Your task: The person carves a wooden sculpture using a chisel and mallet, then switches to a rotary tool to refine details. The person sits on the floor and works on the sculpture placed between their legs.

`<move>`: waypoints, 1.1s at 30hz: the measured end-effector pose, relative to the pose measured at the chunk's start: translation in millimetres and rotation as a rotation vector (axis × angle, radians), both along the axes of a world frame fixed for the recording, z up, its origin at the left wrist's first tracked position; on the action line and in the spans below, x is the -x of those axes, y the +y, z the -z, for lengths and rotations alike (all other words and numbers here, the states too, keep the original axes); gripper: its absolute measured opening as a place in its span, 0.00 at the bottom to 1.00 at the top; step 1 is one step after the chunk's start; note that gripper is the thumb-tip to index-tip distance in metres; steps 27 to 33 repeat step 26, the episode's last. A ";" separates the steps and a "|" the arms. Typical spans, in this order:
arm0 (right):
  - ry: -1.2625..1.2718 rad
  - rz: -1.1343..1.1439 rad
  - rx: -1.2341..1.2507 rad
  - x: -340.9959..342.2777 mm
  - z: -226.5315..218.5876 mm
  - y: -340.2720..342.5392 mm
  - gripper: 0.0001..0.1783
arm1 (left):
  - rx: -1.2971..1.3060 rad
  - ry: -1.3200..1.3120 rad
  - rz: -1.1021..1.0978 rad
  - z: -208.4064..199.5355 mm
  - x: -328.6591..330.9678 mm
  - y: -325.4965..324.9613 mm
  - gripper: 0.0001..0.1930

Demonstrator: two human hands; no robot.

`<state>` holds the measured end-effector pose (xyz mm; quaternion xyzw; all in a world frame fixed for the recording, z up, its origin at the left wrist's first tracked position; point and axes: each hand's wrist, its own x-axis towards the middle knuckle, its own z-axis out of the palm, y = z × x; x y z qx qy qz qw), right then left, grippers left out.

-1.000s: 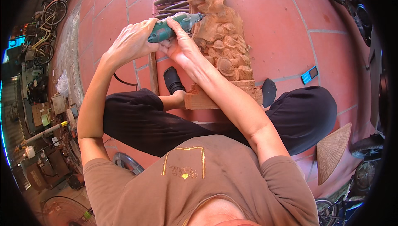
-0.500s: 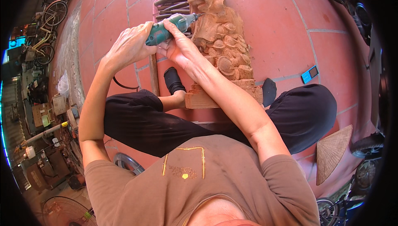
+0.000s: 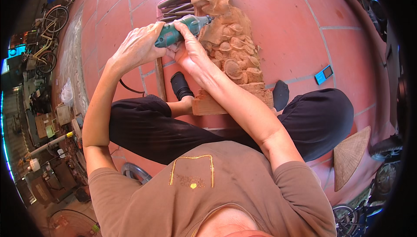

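A green rotary tool (image 3: 180, 30) lies across both my hands, its grey nose pointing right at the carving. My left hand (image 3: 140, 46) is closed round its rear end. Toward the front, my right hand (image 3: 189, 48) grips the body, thumb on top and fingers underneath, partly hidden. The tool's tip is at the surface of a reddish-brown wooden carving (image 3: 234, 41); whether it touches I cannot tell. Rounded lumps and folds cover the carving, which stretches away from me on a block-like base between my feet. My right forearm passes over the edge of that base.
Left of the carving, a pink tray (image 3: 160, 10) holds several dark carving tools, with a wooden stick (image 3: 160, 78) nearby. A blue phone (image 3: 323, 75) and a conical straw hat (image 3: 350, 159) lie on the tiled floor at right. Bicycles (image 3: 55, 19) stand far left.
The carving has shifted slightly left in view. Both hands and the rotary tool have moved a little right relative to it, the tool's tip now further over the wood.
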<state>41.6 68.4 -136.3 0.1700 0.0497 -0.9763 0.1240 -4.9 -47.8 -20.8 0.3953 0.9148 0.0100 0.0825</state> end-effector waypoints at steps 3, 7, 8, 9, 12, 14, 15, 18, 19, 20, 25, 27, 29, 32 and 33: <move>-0.013 0.014 0.004 0.6 -0.7 0.9 0.16 | 0.024 -0.017 0.004 -0.3 2.4 3.2 0.19; -0.019 0.032 0.002 0.4 -2.0 1.8 0.16 | 0.077 -0.039 -0.025 -3.5 3.1 9.8 0.22; -0.032 0.045 -0.003 -0.1 -3.4 2.0 0.17 | 0.109 -0.046 -0.042 -5.1 2.9 12.3 0.26; -0.045 0.058 -0.008 -0.6 -4.7 2.4 0.17 | 0.140 -0.052 -0.059 -5.9 2.6 14.1 0.30; -0.046 0.087 -0.010 -0.6 -7.3 3.5 0.18 | 0.145 -0.026 -0.037 -5.9 3.3 16.9 0.30; -0.039 0.098 -0.006 -0.4 -8.4 4.2 0.18 | 0.145 -0.025 -0.022 -7.6 2.3 20.0 0.29; -0.037 0.101 -0.003 -0.4 -8.8 4.7 0.18 | 0.145 -0.024 -0.015 -8.1 2.2 21.0 0.29; -0.052 0.105 -0.011 0.5 -6.5 5.5 0.18 | 0.140 -0.021 -0.022 -7.3 4.0 21.9 0.29; -0.059 0.106 -0.016 1.0 -5.1 5.8 0.18 | 0.129 -0.012 -0.011 -6.9 3.8 22.8 0.29; -0.062 0.113 -0.015 1.5 -5.7 6.4 0.18 | 0.119 -0.003 -0.001 -6.3 3.4 23.6 0.28; -0.057 0.125 -0.015 1.1 -7.1 9.2 0.19 | 0.099 -0.007 -0.001 -5.1 2.2 28.8 0.22; -0.057 0.125 -0.016 1.1 -7.1 9.6 0.19 | 0.120 -0.009 -0.017 -4.6 2.8 29.0 0.23; -0.057 0.125 -0.016 1.1 -7.1 9.6 0.19 | 0.120 -0.009 -0.017 -4.6 2.8 29.0 0.23; -0.057 0.125 -0.016 1.1 -7.1 9.6 0.19 | 0.120 -0.009 -0.017 -4.6 2.8 29.0 0.23; -0.057 0.125 -0.016 1.1 -7.1 9.6 0.19 | 0.120 -0.009 -0.017 -4.6 2.8 29.0 0.23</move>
